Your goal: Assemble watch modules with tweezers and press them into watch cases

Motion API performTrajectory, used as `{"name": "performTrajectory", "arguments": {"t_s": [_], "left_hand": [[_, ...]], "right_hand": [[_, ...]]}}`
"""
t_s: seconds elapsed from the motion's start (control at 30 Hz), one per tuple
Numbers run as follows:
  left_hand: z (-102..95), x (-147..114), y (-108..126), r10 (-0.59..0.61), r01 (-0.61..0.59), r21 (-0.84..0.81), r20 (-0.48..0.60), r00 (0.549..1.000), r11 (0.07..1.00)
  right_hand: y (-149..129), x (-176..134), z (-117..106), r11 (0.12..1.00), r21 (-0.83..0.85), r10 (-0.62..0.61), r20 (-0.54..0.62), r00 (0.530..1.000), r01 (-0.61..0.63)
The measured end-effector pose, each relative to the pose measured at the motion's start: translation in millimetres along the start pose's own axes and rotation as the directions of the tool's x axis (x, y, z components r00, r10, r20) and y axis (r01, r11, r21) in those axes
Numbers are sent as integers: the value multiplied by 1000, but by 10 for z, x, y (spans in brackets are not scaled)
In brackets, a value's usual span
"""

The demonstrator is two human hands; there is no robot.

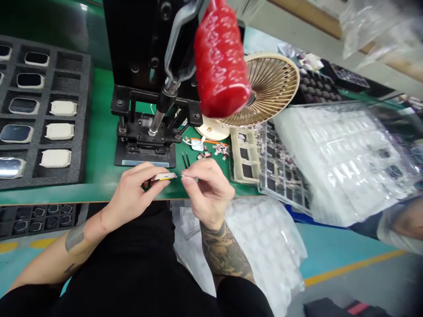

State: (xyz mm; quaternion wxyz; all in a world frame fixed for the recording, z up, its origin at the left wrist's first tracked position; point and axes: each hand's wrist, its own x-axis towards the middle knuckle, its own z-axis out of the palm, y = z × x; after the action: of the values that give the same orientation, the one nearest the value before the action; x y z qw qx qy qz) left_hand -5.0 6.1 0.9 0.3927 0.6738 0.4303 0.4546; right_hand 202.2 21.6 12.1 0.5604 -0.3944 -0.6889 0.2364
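My left hand [139, 187] grips a cream smartwatch case [164, 176] edge-on between thumb and fingers, with a thin yellow strip along its lower side. Just right of the case, my right hand [209, 189] is closed in a pinch, its thumb and fingertip around a tiny thin piece [180, 176] too small to name. That piece points at the case's end; I cannot tell whether they touch. Behind my right fingers, a pair of dark tweezers [186, 160] lies on the green mat. Both hands are just in front of the base of a black hand press [145, 145].
The press's red handle [221, 61] hangs above the bench. On the left, a grey foam tray [84, 132] holds watch cases. Small parts [220, 149], a fan [271, 88], a cream divided tray [233, 154] and bagged plastic trays [343, 154] are to the right. Another person's arm [403, 222] shows at the right edge.
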Motion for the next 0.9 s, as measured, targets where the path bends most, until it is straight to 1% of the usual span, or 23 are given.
{"name": "performTrajectory", "arguments": {"t_s": [0.1,0.2,0.3,0.43,0.53,0.6,0.67,0.73,0.77,0.83,0.9], "left_hand": [[2,-1,-7,1,-1,-5,-17,1000,1000],[0,1,-1,-15,15,8,-8,1000,1000],[-9,7,16,-23,22,31,20,1000,999],[-15,7,29,-23,21,50,43,999,999],[-13,-2,32,-14,9,65,68,998,998],[-13,-6,35,-18,14,62,74,997,998],[-19,-3,38,-33,29,53,80,996,998],[-29,3,40,-50,47,34,78,996,998],[-35,6,40,-63,62,16,72,995,998],[-48,7,37,-100,102,-26,73,992,994],[-64,3,25,-122,127,-49,89,988,991]], "right_hand": [[-11,27,108,998,28,45,73,996,-48],[-1,35,133,997,15,76,103,992,-78],[8,50,104,994,-5,106,118,987,-106],[-8,101,37,991,-13,133,181,975,-133],[-24,147,5,982,37,172,256,951,-187],[-28,168,-2,978,59,174,302,937,-200],[-31,173,-7,989,14,134,294,946,-145],[-34,161,-20,998,-60,43,297,954,-27],[-35,150,-29,995,-92,-14,328,945,46],[-34,119,-49,969,-153,-113,420,901,193],[-19,83,-57,928,-215,-174,471,865,304]]}}
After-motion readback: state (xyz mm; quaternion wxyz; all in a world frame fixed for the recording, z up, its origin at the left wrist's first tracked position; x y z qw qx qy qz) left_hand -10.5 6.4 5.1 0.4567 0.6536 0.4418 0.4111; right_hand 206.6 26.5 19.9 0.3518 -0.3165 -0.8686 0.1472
